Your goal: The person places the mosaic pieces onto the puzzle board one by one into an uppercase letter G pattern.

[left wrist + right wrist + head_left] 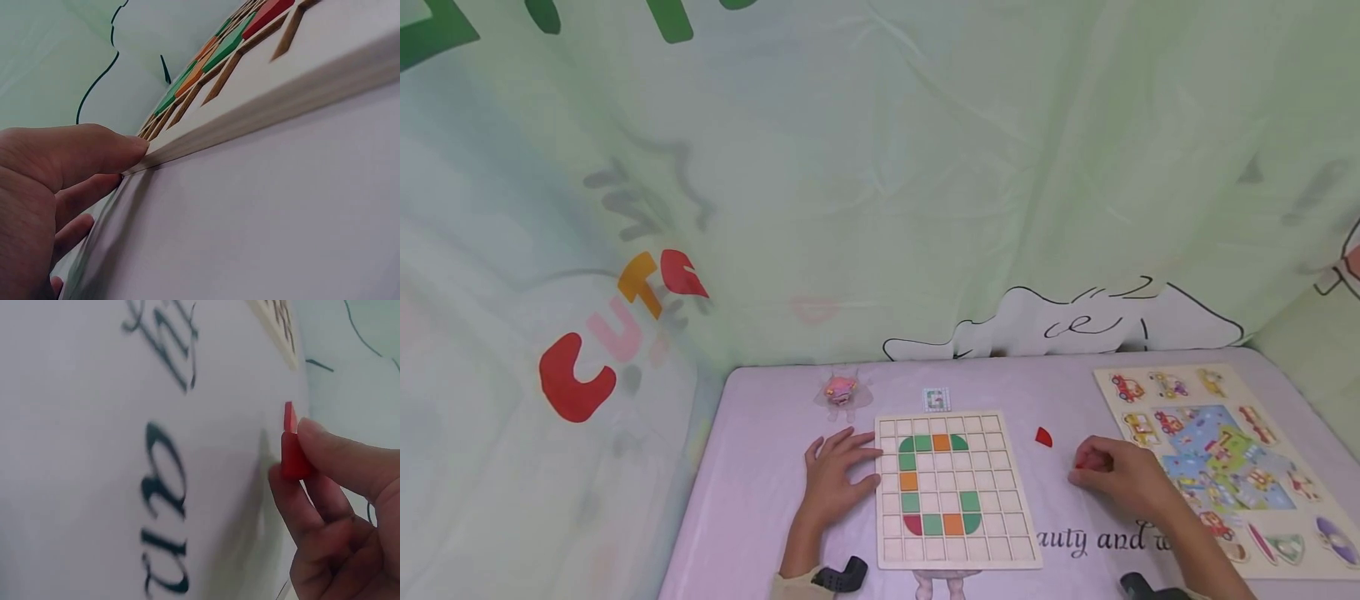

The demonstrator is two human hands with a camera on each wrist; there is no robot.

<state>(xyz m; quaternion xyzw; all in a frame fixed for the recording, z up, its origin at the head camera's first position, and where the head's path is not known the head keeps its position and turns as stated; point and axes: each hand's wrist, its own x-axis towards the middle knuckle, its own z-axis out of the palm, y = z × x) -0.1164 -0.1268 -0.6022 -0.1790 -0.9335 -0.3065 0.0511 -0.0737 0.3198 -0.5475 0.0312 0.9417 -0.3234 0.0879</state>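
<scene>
The right hand (1123,477) pinches a small red piece (292,456) between thumb and fingers, right on the purple table (760,467). How the piece points is hard to tell — the fingers hide most of it. Another red piece (1043,437) lies near, between the hand and the wooden grid board (951,550). The board lies flat, its long side running away from the person. The left hand (835,483) lies flat, its straight fingers (94,150) touching the board's left edge. A picture puzzle (1225,458) sits just right of the right hand.
</scene>
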